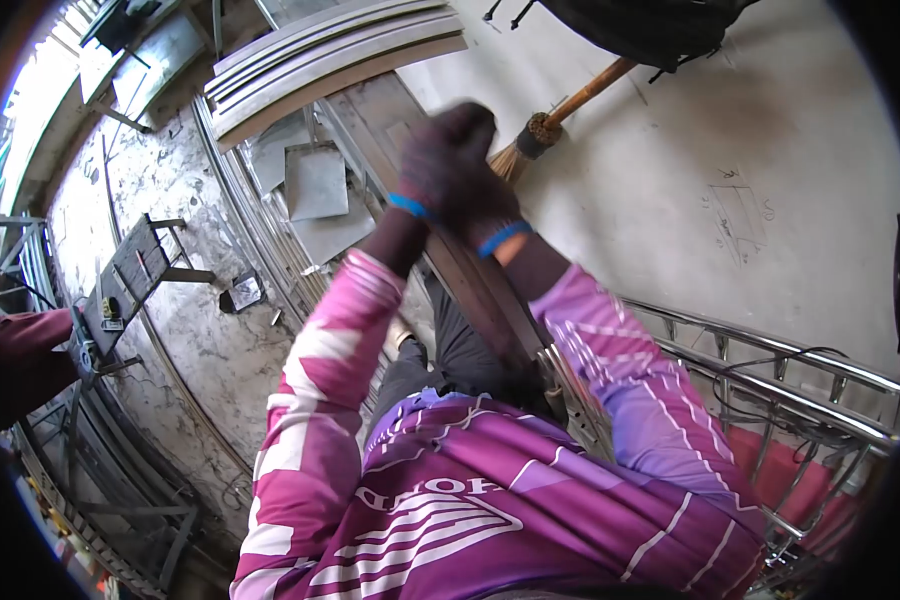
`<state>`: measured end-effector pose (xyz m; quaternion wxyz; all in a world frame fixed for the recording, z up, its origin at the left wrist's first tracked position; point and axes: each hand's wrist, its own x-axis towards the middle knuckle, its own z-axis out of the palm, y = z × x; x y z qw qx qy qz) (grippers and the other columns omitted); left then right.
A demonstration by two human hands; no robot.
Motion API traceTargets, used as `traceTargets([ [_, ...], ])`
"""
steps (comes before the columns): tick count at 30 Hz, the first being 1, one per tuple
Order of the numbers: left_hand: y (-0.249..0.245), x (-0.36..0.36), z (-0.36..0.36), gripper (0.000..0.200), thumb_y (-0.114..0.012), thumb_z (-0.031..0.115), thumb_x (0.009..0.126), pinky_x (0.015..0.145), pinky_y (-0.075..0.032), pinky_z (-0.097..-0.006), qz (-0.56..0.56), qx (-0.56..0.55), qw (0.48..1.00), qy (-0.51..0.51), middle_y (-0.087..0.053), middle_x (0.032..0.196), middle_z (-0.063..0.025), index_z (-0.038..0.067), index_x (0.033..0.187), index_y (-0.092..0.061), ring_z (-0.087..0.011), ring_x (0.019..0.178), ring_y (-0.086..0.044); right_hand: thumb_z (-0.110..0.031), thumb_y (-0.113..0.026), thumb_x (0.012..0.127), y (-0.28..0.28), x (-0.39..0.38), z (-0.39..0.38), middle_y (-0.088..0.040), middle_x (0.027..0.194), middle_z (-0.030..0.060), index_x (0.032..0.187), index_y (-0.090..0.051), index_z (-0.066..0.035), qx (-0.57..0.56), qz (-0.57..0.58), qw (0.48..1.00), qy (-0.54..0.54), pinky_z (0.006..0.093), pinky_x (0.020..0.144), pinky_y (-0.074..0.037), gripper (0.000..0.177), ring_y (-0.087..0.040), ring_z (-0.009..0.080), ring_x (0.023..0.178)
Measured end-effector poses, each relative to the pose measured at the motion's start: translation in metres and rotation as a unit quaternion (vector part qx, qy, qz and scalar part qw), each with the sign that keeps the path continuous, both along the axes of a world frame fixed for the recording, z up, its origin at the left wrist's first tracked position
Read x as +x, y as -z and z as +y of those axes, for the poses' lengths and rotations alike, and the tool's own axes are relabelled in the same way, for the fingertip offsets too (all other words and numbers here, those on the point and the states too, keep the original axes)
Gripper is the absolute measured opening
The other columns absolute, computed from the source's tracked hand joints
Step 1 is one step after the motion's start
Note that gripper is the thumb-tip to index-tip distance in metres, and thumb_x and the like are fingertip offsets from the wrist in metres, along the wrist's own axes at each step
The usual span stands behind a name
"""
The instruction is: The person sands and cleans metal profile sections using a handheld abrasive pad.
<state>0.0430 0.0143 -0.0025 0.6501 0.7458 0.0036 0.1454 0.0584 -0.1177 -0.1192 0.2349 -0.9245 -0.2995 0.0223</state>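
Observation:
My left hand [435, 155], in a dark glove with a blue cuff, is raised in front of me and pressed against my right hand [478, 203]. The right wears a matching dark glove with a blue cuff. Both are blurred. A rounded, fist-like shape shows on the left hand; anything inside it is hidden. The fingers of the right hand merge with the left and cannot be made out. Beneath and behind the hands runs a long brown metal bar [380, 125]. A straw broom [513, 158] leans against the wall just beyond them.
Long metal strips [340, 55] lie stacked ahead. Flat metal sheets [316, 182] rest below them. At left stands a low dark bench [125, 280], near another person's dark red clothing [30, 345]. Shiny metal railings [770, 370] flank my right; a black bag [640, 25] hangs on the wall.

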Motion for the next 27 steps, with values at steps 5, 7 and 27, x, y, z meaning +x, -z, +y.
traceTargets([
  [5,0.005,0.078,0.064,0.025,-0.067,0.029,0.093,0.078,-0.058,-0.0409,0.016,0.052,0.998,-0.021,-0.075,0.091,-0.0174,0.009,0.103,-0.076,-0.0317,0.085,-0.075,-0.040,-0.057,0.096,-0.044,0.069,0.090,-0.071,0.121,0.0245,0.128,-0.065,-0.008,-0.104,0.014,0.994,0.016,0.0511,0.097,-0.055,0.045,-0.069,0.0412,0.113],
  [7,0.000,0.078,0.062,0.025,-0.067,0.031,0.093,0.078,-0.058,-0.0428,0.014,0.094,0.995,-0.029,-0.075,0.091,-0.0178,0.010,0.102,-0.076,-0.0351,0.086,-0.075,-0.034,-0.057,0.098,-0.045,0.069,0.088,-0.072,0.119,0.0216,0.124,-0.070,-0.011,-0.115,0.030,0.992,0.050,0.0503,0.096,-0.055,0.037,-0.069,0.0404,0.111],
  [27,-0.004,-0.022,-0.018,0.021,-0.069,0.022,0.090,0.077,-0.057,-0.0396,-0.022,0.050,0.998,0.021,-0.072,0.089,-0.0191,0.006,0.103,-0.073,-0.0324,0.086,-0.074,-0.042,-0.062,0.096,0.014,-0.021,-0.032,-0.074,0.103,0.0235,0.129,-0.061,-0.009,-0.032,0.002,0.999,-0.027,0.0507,0.082,-0.060,0.047,-0.072,0.0419,0.100],
])
